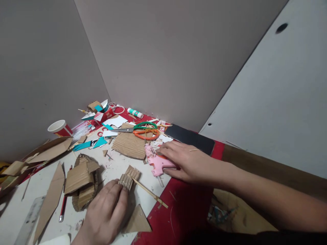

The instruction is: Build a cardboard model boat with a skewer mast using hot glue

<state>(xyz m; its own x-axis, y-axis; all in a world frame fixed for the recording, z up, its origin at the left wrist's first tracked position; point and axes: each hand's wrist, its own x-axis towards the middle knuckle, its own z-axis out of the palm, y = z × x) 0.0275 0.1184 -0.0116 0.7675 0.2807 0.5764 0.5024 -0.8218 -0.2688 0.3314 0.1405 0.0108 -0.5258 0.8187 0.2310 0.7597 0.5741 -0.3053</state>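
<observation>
My left hand (106, 207) rests low on the table, its fingers closed on a small rolled piece of corrugated cardboard (126, 181). A thin wooden stick (150, 192) juts from beside that piece toward the lower right. My right hand (185, 160) is closed around the handle of a pink hot glue gun (159, 164), which lies on its side with a clear glue stick showing at its rear. Left of my left hand sits a boat-shaped cardboard model (81, 180). A cut cardboard scrap (138, 219) lies just right of my left wrist.
Scissors (143, 131) with green and orange handles lie on a cardboard sheet (130, 146). Behind are a glue stick tube (135, 113), paper scraps and a paper cup (60, 128). A black phone-like slab (190, 137) lies near the wall. A ruler (29, 221) and pencil (62, 204) lie left.
</observation>
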